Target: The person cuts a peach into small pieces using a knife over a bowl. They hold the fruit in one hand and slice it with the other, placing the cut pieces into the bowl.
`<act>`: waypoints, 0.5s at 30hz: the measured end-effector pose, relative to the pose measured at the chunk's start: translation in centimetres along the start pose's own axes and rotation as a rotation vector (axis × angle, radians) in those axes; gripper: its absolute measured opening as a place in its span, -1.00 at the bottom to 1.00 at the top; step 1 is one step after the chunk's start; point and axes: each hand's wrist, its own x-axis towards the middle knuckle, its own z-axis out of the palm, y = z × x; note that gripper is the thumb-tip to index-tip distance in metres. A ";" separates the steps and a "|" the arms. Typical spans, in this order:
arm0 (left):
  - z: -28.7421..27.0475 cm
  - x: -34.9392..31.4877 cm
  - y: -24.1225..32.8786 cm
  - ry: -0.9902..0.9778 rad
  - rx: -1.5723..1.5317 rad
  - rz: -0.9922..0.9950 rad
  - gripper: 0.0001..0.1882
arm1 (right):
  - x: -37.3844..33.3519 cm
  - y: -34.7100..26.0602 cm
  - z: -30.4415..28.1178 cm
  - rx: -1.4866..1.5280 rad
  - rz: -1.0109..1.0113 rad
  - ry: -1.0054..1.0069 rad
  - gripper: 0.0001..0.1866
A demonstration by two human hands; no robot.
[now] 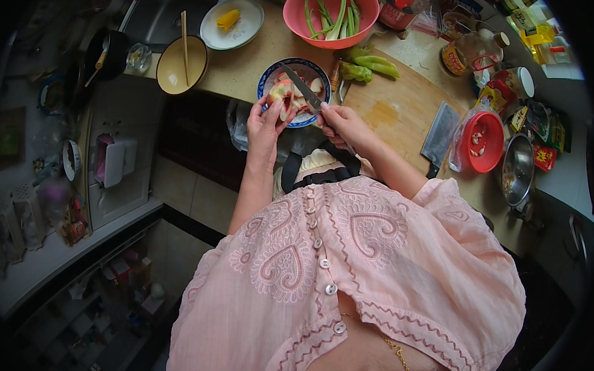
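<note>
My left hand is closed around a partly cut peach with pale flesh and red near its core. In my right hand is a small knife, its dark blade pointing up and left across the fruit. Both are over a blue-and-white bowl, where cut peach pieces lie. Fingers partly hide the peach and the knife handle.
Right of the bowl, a wooden cutting board carries green peppers and a cleaver. A red bowl stands farther right. Behind are a pink bowl of green stalks, a white plate and a yellow bowl with chopsticks.
</note>
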 end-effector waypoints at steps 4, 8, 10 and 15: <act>0.1 0.1 0.0 -0.001 -0.016 0.004 -0.55 | 0.0 0.0 -0.1 0.011 0.012 -0.004 -0.59; 0.0 0.4 -0.2 0.003 -0.053 0.001 -0.51 | 0.0 -0.3 0.0 0.008 0.026 0.002 -0.61; 0.0 0.6 -0.1 0.008 -0.046 0.002 -0.51 | 0.1 -0.4 -0.1 0.012 0.033 -0.006 -0.62; 0.2 0.6 0.1 0.010 -0.016 -0.002 -0.52 | 0.0 -0.5 -0.1 0.001 0.057 -0.013 -0.61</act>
